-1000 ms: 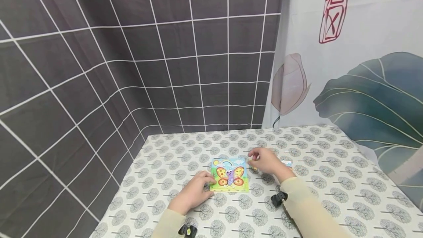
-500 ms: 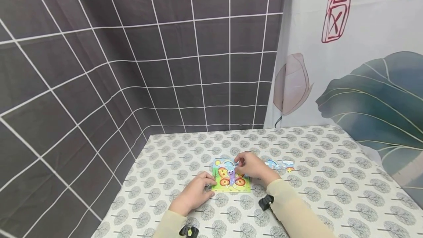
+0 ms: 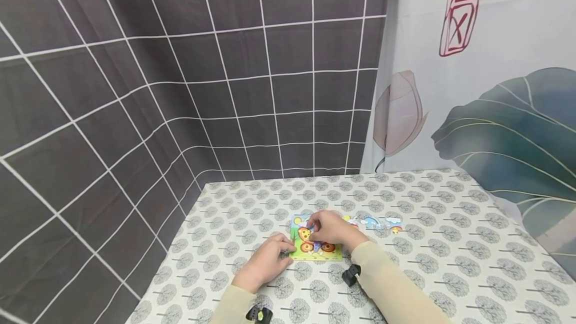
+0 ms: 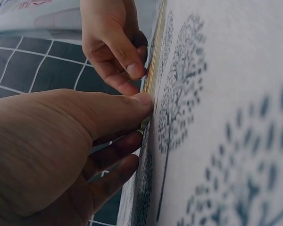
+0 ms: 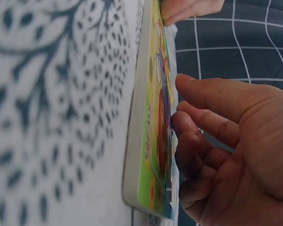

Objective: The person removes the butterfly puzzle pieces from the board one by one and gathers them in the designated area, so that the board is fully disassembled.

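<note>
A butterfly jigsaw puzzle board lies flat on the table. My left hand holds its near left corner, thumb at the near edge and fingers along the left side. In the left wrist view the left thumb meets the board's thin edge. Over the board's upper middle is my right hand, its fingertips at the butterfly's head and wing. The right wrist view has the right hand with bent fingers close to the board; whether they hold a piece is hidden.
Several sky-coloured puzzle pieces lie right of the board, partly behind the right hand. The cloth on the table has a tree print. A dark grid curtain and a white floral curtain stand behind.
My right hand has moved left from beside the board to over the butterfly, uncovering the loose pieces at the right. The left hand stays at the board's corner.
</note>
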### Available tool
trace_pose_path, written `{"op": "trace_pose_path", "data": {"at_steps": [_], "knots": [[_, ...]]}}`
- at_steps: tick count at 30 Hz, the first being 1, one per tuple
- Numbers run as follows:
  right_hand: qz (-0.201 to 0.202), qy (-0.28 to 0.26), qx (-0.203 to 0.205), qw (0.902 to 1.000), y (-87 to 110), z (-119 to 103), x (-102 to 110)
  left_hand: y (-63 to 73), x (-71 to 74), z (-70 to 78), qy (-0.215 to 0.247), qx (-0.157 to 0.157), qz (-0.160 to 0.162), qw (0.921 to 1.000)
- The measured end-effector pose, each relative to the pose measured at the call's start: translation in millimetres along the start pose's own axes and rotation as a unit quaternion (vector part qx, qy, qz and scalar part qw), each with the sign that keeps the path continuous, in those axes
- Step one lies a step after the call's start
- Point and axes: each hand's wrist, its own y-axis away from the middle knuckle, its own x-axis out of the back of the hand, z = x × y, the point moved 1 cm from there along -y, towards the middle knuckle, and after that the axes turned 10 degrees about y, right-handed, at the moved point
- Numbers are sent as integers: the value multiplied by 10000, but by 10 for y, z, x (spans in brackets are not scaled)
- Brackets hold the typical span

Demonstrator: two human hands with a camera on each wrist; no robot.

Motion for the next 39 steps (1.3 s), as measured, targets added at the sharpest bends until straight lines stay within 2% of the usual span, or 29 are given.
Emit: {"op": "trace_pose_path", "data": {"at_steps": [4,14,23,39], "knots": [[-154,-45,59,9999,-12,-48,-22,-6,-5,-9,-58,31,-5,10000],[-238,54,75,9997,-49,-96,-82,-11,-2,23,-20,94,49,9999],[-246,137,-45,9996,-45,-146,-74,-23,-23,20,24,198,108,9997],[-225,58,-40,9997,-50,-146,-103,-5,-7,39,-200,256,23,9995]]}}
